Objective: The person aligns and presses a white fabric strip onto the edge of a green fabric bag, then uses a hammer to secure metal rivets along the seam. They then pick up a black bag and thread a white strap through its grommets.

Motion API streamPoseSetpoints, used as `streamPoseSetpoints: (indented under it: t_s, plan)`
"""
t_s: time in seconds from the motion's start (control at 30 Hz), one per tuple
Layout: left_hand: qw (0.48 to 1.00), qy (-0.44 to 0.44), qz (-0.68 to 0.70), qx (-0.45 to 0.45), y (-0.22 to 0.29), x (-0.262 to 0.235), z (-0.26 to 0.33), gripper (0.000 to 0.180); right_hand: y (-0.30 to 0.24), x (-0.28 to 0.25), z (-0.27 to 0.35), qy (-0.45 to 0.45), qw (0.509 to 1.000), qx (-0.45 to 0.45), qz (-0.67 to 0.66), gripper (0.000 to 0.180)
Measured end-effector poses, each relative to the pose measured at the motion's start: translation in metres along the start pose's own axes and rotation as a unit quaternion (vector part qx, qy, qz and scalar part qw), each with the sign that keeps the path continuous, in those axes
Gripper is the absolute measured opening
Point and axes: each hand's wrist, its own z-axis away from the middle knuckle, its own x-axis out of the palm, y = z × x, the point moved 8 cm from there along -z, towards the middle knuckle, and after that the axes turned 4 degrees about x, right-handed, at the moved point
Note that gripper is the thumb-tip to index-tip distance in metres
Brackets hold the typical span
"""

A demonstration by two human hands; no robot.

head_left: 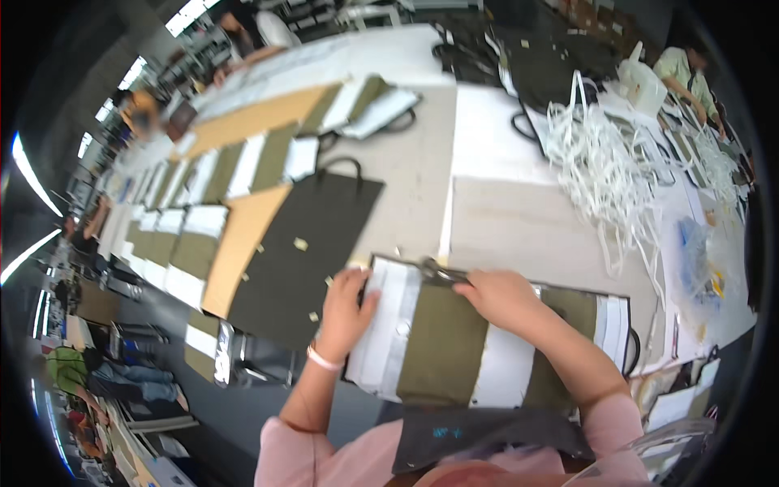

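Note:
A tote bag (442, 345) with wide olive and white stripes and dark edging lies across the near edge of the table in front of me. My left hand (347, 312) grips its left edge between thumb and fingers. At the bag's far edge, my right hand (495, 299) is closed round a small metal tool that looks like a pair of scissors (434, 269); its rounded, shiny end points left. Part of the tool is hidden under my fingers. A dark handle (634, 349) sticks out at the bag's right end.
Left of the bag lies a dark bag panel (312, 223) with a handle, beside rows of striped bags (215, 174) and tan board (243, 243). White straps (596, 154) are heaped at right near a clear plastic bag (694, 268). Dark bags (552, 61) lie at the back. Other people work around the table.

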Motion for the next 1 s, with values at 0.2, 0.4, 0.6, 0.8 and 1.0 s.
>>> streamPoseSetpoints:
  t_s: [0.2,0.4,0.6,0.8,1.0]
  plan:
    - [0.904,-0.108,0.256,-0.326,-0.056,-0.015,0.049,0.034,0.197,-0.055,0.161,0.321,0.926,0.198,-0.019,0.03]
    - [0.81,-0.045,0.482,-0.33,-0.024,-0.029,0.052,0.032,0.452,-0.018,0.356,0.503,0.75,0.369,0.218,0.035]
    - [0.833,-0.018,0.493,-0.25,0.012,-0.056,0.058,0.028,0.518,0.015,0.398,0.318,0.743,0.561,0.177,0.04]
    - [0.811,0.064,0.503,-0.29,0.012,-0.052,0.09,0.024,0.482,-0.008,0.366,0.351,0.747,0.551,0.122,0.034]
    - [0.772,0.108,0.563,-0.275,0.009,-0.045,0.114,0.025,0.424,-0.044,0.298,0.496,0.823,0.233,0.152,0.037]
